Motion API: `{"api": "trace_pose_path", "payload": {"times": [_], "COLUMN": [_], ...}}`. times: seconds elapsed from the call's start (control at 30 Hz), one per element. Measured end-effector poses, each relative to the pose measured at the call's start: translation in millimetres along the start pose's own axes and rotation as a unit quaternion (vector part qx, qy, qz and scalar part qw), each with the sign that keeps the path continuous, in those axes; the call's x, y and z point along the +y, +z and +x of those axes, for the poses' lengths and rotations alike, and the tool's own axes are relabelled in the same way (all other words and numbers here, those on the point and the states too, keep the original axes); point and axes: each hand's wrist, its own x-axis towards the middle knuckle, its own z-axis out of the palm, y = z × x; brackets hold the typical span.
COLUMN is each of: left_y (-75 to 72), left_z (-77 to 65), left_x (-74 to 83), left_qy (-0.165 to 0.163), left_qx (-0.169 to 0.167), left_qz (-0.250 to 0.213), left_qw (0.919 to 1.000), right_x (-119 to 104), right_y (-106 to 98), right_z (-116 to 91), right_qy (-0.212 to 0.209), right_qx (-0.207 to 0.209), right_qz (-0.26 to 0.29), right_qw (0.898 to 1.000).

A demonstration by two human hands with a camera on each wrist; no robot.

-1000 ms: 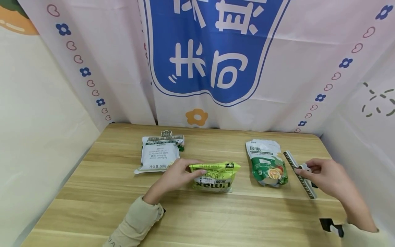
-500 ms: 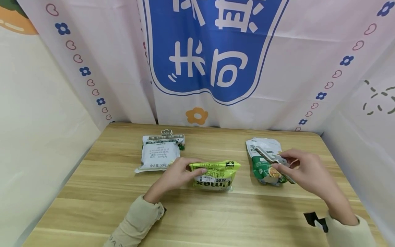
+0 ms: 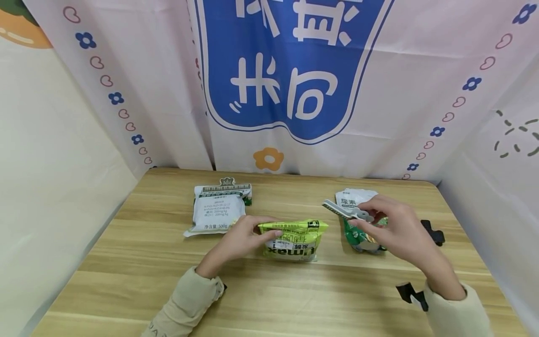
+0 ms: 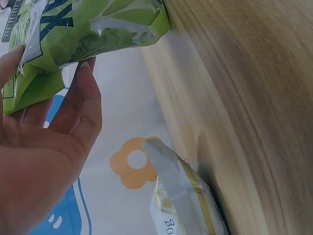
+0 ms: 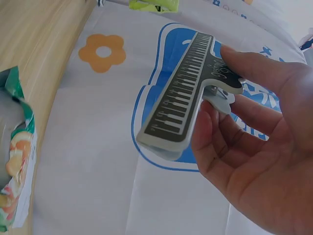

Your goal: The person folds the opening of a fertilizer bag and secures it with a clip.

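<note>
My left hand pinches the folded top of a green fertilizer bag that stands on the table. The left wrist view shows the thumb on one side of this bag and fingers on the other. Between thumb and fingers my right hand holds a wide clip with a piano-key pattern, in the air to the right of the green bag. Below and behind the right hand lies a white and green bag, partly covered by hand and clip.
At the back left a white bag lies with a similar piano-key clip across its top. A black clip-like object is on the table right of the right hand. A printed cloth hangs behind the table.
My right hand has carried the piano-key clip leftward from the table's right side, across the white and green bag, and turned it. The left hand and green bag have stayed put.
</note>
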Motion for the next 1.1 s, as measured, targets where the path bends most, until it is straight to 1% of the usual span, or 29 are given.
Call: {"api": "trace_pose_path", "payload": {"times": [0.13, 0.23, 0.57, 0.63, 0.8, 0.9, 1.1], "left_y": [0.2, 0.3, 1.4, 1.3, 0.6, 0.1, -0.1], "left_z": [-0.2, -0.4, -0.2, -0.2, -0.2, -0.3, -0.1], "left_x": [0.1, -0.2, -1.5, -1.5, -1.0, -0.4, -0.3], "left_qy": [-0.003, -0.006, -0.009, -0.007, -0.004, -0.002, 0.003], "left_qx": [0.000, 0.000, -0.001, -0.001, -0.001, 0.000, 0.001], "left_qz": [-0.005, -0.006, -0.016, -0.016, -0.011, -0.009, -0.007], "left_qw": [1.0000, 1.0000, 0.9998, 0.9998, 0.9999, 1.0000, 1.0000], "right_x": [-7.6, -13.1, -26.2, -27.6, -29.5, -31.2, -37.8], "right_y": [4.7, 8.3, 23.6, 26.7, 33.5, 35.7, 37.5], "right_z": [4.5, 8.2, 16.7, 17.7, 22.4, 25.0, 28.0], "right_qy": [-0.023, -0.037, -0.078, -0.095, -0.153, -0.172, -0.184], "right_qx": [0.014, 0.016, -0.010, -0.016, -0.014, -0.011, -0.009], "right_qz": [-0.001, 0.004, 0.045, 0.052, 0.061, 0.054, 0.038], "right_qw": [1.000, 0.999, 0.996, 0.994, 0.986, 0.983, 0.982]}}
